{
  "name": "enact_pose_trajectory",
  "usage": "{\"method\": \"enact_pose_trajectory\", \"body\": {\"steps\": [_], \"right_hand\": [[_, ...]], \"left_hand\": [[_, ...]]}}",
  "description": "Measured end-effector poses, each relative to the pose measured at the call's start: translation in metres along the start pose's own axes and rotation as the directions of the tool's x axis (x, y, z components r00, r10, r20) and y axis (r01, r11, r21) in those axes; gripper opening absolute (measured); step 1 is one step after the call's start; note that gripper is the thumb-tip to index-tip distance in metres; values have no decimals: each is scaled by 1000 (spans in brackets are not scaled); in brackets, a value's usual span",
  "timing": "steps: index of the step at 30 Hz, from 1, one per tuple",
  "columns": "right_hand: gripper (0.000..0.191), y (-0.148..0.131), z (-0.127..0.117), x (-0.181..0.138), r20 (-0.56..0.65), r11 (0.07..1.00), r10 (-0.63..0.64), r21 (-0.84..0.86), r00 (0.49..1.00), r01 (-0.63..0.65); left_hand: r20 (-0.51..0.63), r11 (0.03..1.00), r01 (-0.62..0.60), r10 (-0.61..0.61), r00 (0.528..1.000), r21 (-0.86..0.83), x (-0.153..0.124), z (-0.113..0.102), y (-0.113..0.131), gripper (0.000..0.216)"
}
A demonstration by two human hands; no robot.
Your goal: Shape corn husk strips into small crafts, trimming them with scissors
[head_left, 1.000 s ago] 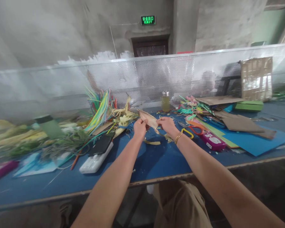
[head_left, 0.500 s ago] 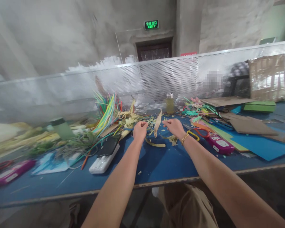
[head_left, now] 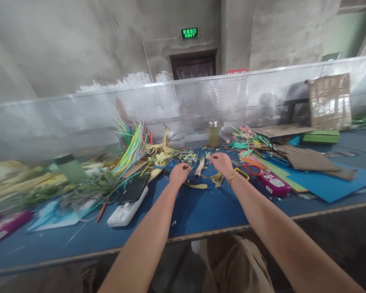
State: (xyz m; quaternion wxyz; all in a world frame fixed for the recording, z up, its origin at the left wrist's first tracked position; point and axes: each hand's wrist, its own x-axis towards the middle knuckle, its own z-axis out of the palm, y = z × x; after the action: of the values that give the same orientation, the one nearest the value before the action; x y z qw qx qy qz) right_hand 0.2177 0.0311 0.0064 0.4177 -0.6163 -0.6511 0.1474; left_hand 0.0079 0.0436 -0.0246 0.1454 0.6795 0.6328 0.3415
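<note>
My left hand (head_left: pixel 179 173) hovers low over the blue table (head_left: pixel 201 211) with its fingers curled in. My right hand (head_left: pixel 221 162), a gold bracelet on its wrist, is a little farther back with fingertips pinched together. Between the two hands a pale dried husk strip (head_left: pixel 200 166) rests on the table, and I cannot tell whether either hand touches it. More husk scraps (head_left: pixel 197 185) lie just in front of the hands. A heap of dried husks (head_left: pixel 161 154) sits behind my left hand.
A phone on a white power bank (head_left: pixel 126 203) lies to the left by a bundle of coloured strips (head_left: pixel 131 144). To the right are scissors (head_left: pixel 247 171), a pink box (head_left: pixel 273 184), blue paper (head_left: pixel 329 183) and cardboard (head_left: pixel 311 158). A small bottle (head_left: pixel 213 132) stands before the perforated screen (head_left: pixel 201 99).
A wide husk held between both hands has been pulled apart into a narrow strip. Both hands have dropped toward the table, and the strip now sits lower between them.
</note>
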Motion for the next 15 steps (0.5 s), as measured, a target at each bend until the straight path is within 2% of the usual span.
{"method": "enact_pose_trajectory", "body": {"steps": [6, 8, 11, 13, 15], "right_hand": [[30, 1, -1, 0, 8, 1000, 20, -11, 1000, -20], [29, 1, -1, 0, 5, 1000, 19, -1, 1000, -19], [30, 0, -1, -1, 2, 1000, 3, 6, 1000, -3], [31, -1, -2, -1, -11, 1000, -10, 7, 1000, 10], [31, -3, -4, -1, -34, 1000, -29, 9, 999, 29]], "left_hand": [[-26, 999, 28, -27, 999, 18, -8, -1, 5, 14], [-51, 999, 43, -42, 998, 27, -6, -8, 10, 14], [-145, 996, 17, -4, 989, 84, 12, -39, 16, 15], [-262, 988, 8, 32, 965, 152, 33, -70, 14, 16], [-290, 985, 10, 40, 956, 170, 55, -103, 5, 17]]}}
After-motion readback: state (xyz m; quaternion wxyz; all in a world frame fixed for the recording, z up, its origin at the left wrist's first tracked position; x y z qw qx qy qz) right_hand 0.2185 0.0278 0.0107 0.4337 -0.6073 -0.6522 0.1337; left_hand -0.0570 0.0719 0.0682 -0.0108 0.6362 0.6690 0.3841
